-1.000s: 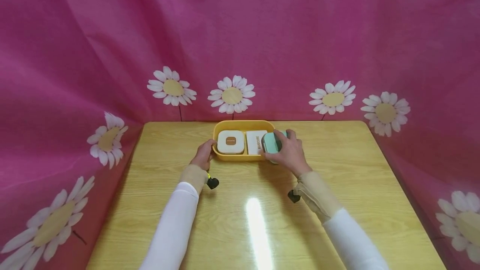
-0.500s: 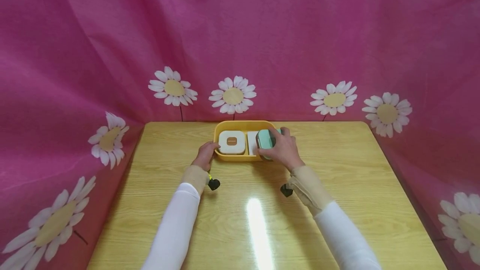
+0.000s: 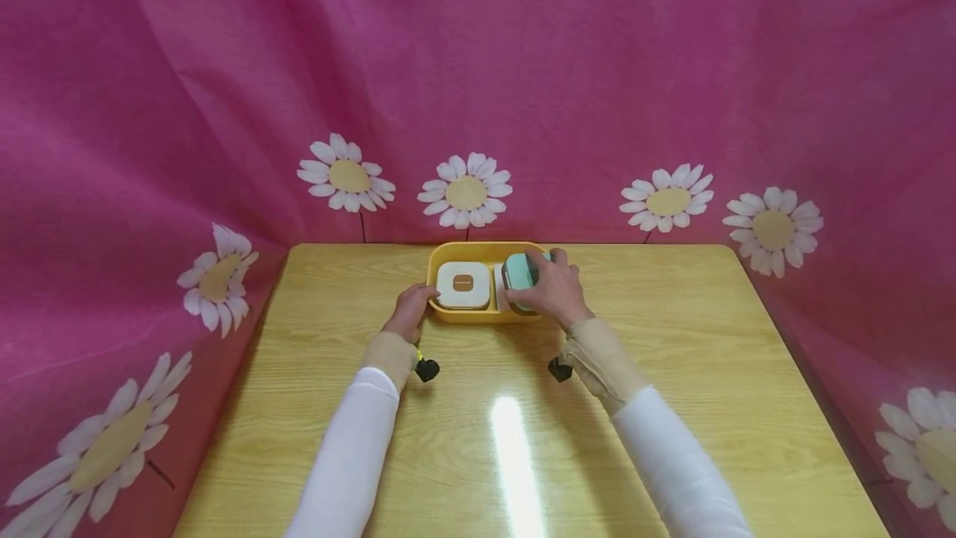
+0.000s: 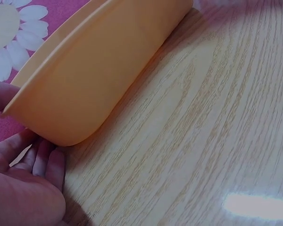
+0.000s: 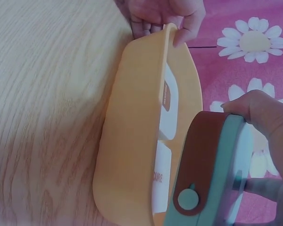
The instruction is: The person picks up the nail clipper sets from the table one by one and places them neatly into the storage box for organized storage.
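A yellow plastic bin (image 3: 485, 316) stands at the table's far edge. At its left end my left hand (image 3: 409, 310) grips the rim, thumb over the top and fingers curled underneath, as the left wrist view shows. Inside the bin lie a white rounded-square case (image 3: 463, 299) with a brown label and a white box (image 5: 161, 181) with partly covered lettering. My right hand (image 3: 558, 289) holds a mint-green case (image 3: 519, 271) by its edges over the bin's right part. This case (image 5: 203, 160) has a brown strap with a round button and hides most of the white box in the head view.
The bin rests on a wood-grain table (image 3: 463, 455) with a bright light reflection at its front. A pink curtain (image 3: 553, 73) printed with daisies hangs behind and along both sides of the table.
My right hand has moved left with the mint-green case, from the bin's right end to above the white box, covering its lettering. The left hand stays on the rim.
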Demonstrator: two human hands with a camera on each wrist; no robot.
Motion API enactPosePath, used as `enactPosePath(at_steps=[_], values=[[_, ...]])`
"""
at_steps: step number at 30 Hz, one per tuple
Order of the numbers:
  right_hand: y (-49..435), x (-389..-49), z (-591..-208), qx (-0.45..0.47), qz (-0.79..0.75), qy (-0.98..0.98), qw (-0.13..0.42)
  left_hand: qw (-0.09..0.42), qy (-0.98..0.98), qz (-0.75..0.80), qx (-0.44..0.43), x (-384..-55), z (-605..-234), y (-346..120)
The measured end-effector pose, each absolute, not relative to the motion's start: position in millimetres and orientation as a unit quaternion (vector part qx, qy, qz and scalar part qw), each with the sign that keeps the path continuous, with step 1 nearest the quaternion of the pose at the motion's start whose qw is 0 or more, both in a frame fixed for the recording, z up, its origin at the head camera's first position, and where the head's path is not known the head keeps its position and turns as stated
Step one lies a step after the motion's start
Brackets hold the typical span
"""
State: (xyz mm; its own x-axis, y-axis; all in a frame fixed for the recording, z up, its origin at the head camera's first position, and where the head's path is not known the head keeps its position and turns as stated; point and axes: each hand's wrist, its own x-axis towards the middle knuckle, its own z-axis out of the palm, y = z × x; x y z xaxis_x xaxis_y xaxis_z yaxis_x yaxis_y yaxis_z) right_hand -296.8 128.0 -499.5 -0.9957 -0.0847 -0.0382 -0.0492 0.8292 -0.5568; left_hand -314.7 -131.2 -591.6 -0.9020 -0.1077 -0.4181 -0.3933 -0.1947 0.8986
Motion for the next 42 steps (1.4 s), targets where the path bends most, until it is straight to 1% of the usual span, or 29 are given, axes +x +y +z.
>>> enactPosePath(at_steps=[11,20,30,37,42], values=[[116.6,-304.5,-505.7,-0.036,-0.297,0.954,0.025,0.09,0.628,0.747,-0.198,-313.8,-591.1,-131.7],[112.3,-310.7,-510.4,-0.021,-0.286,0.957,0.039,0.09,0.631,0.744,-0.198,-314.6,-592.8,-129.4],[103.5,-317.0,-515.3,-0.01,-0.289,0.957,0.039,0.081,0.636,0.743,-0.194,-311.4,-591.2,-128.3],[99.3,-321.4,-527.9,-0.003,-0.258,0.966,0.03,0.085,0.635,0.744,-0.189,-310.3,-590.0,-128.5],[93.7,-326.7,-531.3,-0.006,-0.223,0.974,0.034,0.092,0.638,0.742,-0.187,-311.2,-589.4,-130.7]])
